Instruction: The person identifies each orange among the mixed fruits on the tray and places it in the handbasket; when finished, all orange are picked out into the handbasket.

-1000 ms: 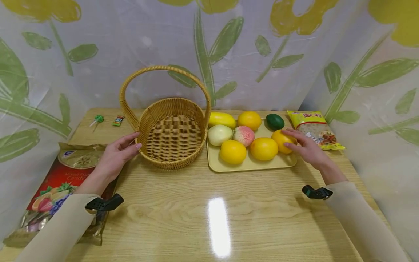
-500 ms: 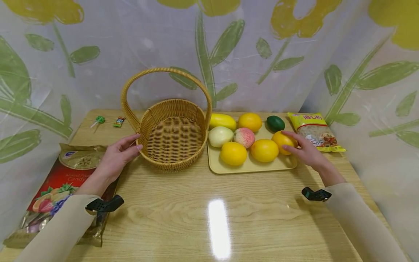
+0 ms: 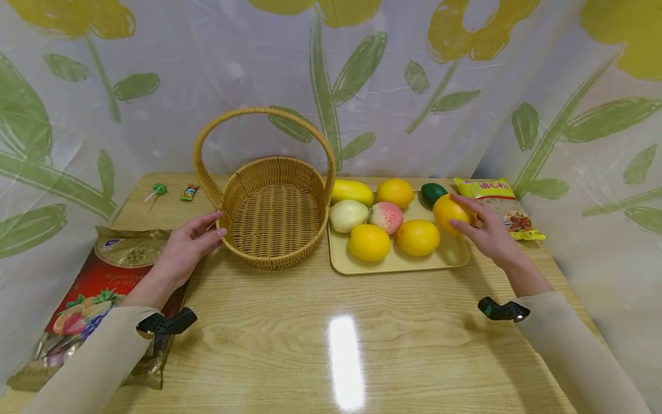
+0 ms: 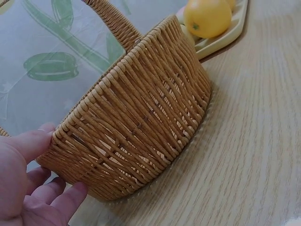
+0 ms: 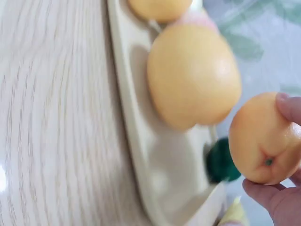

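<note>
Nearest the person, a candy bag (image 3: 111, 282) lies beneath the left forearm. Risk: the sleeve could catch it; whether they touch cannot be told from here.

The two hands are well apart. The left hand (image 3: 186, 244) pinches the near left edge of the basket (image 3: 274, 261) between thumb and fingers. The basket stands upright on the table (image 3: 269, 333), to the right of that hand. Risk: the hold is at one side only, so a pull or downward press there would probably slide or tip it, and the tall handle (image 3: 264, 109) could then swing over.

The right hand (image 3: 491, 233) grips an orange (image 3: 454, 214) by thumb and fingertips; it appears raised off the tray (image 3: 450, 256). Risk: the fruit looks smooth and round and the hold covers one side, so it could slip and roll.

Just left of that hand, a yellow fruit (image 3: 418, 237) sits loose on the tray; a low sideways path could knock it over the shallow rim. Beyond the orange, a green fruit (image 3: 431, 193) is exposed to the same knock.

Beyond the right fingers lies a noodle bag (image 3: 517, 218), near enough to be brushed. Beyond the left hand, a lollipop (image 3: 159, 188) and a small sweet (image 3: 189, 192) seem at little risk.
</note>
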The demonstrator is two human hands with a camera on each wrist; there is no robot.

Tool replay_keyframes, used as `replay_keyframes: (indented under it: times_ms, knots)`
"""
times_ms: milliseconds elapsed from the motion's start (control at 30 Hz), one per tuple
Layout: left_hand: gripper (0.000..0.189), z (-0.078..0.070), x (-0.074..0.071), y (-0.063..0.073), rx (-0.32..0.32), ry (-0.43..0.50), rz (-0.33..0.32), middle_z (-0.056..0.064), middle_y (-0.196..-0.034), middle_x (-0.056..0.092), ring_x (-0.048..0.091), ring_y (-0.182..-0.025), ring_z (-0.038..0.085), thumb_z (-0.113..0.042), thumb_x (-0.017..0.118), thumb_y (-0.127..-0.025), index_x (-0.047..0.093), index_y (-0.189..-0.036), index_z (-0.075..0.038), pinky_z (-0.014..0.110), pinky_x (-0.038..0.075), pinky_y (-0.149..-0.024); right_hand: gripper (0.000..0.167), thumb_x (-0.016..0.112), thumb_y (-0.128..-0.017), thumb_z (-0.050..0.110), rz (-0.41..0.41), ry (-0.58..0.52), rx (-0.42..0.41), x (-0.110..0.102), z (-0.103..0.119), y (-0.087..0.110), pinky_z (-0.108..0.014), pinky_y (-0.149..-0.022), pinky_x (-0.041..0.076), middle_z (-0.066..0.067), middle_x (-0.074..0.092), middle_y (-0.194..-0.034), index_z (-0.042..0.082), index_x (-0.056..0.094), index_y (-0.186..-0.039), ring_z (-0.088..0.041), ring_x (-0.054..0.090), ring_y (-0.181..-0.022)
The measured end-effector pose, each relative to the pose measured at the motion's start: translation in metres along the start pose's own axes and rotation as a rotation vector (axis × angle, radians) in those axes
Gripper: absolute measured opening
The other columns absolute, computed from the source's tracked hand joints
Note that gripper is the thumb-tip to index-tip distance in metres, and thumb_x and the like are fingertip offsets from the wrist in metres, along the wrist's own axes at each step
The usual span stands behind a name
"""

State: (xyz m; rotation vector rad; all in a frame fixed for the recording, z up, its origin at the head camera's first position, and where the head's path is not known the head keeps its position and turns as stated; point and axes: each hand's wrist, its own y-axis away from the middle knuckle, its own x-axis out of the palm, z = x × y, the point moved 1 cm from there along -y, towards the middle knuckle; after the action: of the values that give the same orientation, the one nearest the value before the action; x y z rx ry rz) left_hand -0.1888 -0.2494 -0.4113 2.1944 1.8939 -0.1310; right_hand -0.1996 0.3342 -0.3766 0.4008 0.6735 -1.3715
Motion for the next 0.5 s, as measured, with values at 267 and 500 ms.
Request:
replay_keyframes:
  times_ms: [267, 500]
  knots:
    - [0.07, 0.0, 0.0, 0.0, -0.003, 0.003, -0.006, 0.017, -0.159, 0.024, 0.03, -0.142, 0.029, -0.039, 0.06, -0.097, 0.032, -0.154, -0.009, 0.012, 0.047, -0.09, 0.056, 0.057, -0.1, 0.033, 0.076, -0.039, 0.073, 0.002, 0.041, 0.003, -0.02, -0.079, 0.048, -0.014, 0.045, -0.142, 0.022, 0.038, -0.152, -0.026, 0.049, -0.107]
    - [0.07, 0.0, 0.0, -0.001, -0.011, 0.016, -0.002, 0.016, -0.159, 0.023, 0.033, -0.141, 0.028, -0.037, 0.06, -0.097, 0.031, -0.154, -0.009, 0.014, 0.048, -0.091, 0.058, 0.054, -0.102, 0.028, 0.175, -0.172, 0.07, 0.013, 0.069, 0.006, -0.021, -0.083, 0.049, -0.017, 0.044, -0.137, 0.017, 0.031, -0.154, -0.03, 0.05, -0.109]
